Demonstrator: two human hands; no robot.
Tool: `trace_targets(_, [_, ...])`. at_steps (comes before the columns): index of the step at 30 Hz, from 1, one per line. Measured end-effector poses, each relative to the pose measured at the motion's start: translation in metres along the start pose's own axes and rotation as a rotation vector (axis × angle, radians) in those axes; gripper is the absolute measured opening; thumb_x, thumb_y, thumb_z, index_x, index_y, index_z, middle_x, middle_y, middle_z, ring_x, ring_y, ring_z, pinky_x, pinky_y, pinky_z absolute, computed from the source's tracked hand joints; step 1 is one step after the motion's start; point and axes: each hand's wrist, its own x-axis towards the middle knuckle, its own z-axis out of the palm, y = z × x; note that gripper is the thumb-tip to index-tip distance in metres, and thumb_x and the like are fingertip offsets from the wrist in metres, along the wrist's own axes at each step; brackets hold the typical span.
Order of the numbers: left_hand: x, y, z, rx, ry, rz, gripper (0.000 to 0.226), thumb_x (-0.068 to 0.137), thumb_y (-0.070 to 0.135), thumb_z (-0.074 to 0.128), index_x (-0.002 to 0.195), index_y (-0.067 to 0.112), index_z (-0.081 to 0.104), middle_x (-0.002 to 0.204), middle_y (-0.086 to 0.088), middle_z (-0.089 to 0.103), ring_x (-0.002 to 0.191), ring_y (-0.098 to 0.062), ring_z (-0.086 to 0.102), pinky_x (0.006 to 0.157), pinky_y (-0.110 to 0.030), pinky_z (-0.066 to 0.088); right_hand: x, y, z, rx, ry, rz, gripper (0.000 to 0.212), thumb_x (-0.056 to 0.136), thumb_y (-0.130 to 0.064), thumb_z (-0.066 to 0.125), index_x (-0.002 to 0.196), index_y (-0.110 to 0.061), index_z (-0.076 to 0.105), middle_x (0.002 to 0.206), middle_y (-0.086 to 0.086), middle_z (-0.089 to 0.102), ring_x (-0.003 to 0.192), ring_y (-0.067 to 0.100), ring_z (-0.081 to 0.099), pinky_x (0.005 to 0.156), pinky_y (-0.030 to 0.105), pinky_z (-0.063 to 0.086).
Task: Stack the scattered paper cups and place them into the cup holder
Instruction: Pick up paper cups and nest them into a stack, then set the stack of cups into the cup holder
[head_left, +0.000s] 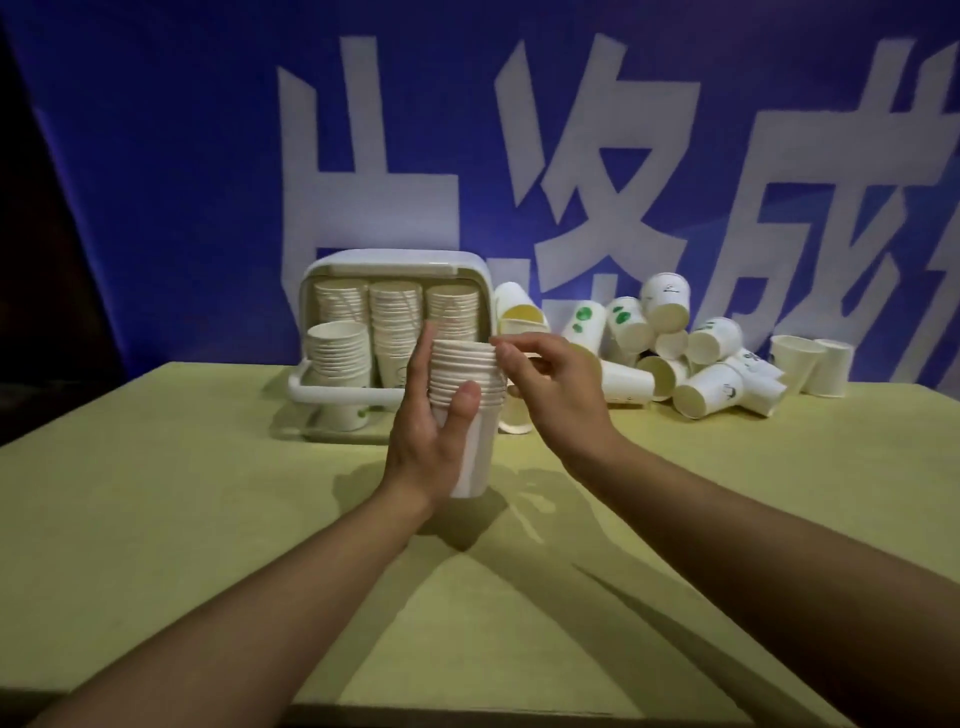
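Note:
My left hand (431, 431) grips an upright stack of white paper cups (467, 374) above the table, thumb across the front, fingers behind. My right hand (550, 379) is at the stack's top rim on the right, its fingertips touching the uppermost rims. Behind the stack stands the white cup holder (322, 270), with several columns of stacked cups inside it and a shorter stack (337, 353) at its left front. A heap of loose paper cups (675, 353) lies on its right, some with green prints.
The yellow-green table (208, 493) stretches toward me, its near edge at the bottom. Two nested cups (810, 364) stand at the far right. A blue banner (156, 182) with large white characters hangs close behind the holder and the heap.

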Motion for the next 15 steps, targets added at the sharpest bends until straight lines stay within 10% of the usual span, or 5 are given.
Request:
trace_targets(6, [0.015, -0.02, -0.074, 0.161, 0.107, -0.087, 0.057, 0.08, 0.07, 0.05, 0.132, 0.06, 0.029, 0.126, 0.018, 0.053, 0.106, -0.004, 0.062, 0.085, -0.042, 0.059, 0.005, 0.005, 0.065, 0.191, -0.124, 0.05, 0.019, 0.097, -0.034, 0.061, 0.114, -0.042, 0.062, 0.113, -0.008, 0.065, 0.096, 0.01, 0.065, 0.076, 0.031, 0.06])
trace_targets(15, [0.068, -0.018, -0.099, 0.253, 0.217, -0.082, 0.058, 0.091, 0.049, 0.065, 0.134, 0.044, 0.027, 0.131, 0.006, 0.055, 0.099, -0.003, 0.06, 0.072, -0.02, 0.049, -0.015, 0.066, 0.081, 0.373, -0.26, 0.424, 0.014, 0.099, -0.009, 0.055, 0.104, -0.011, 0.068, 0.078, 0.009, 0.058, 0.056, 0.016, 0.048, 0.055, 0.035, 0.045])
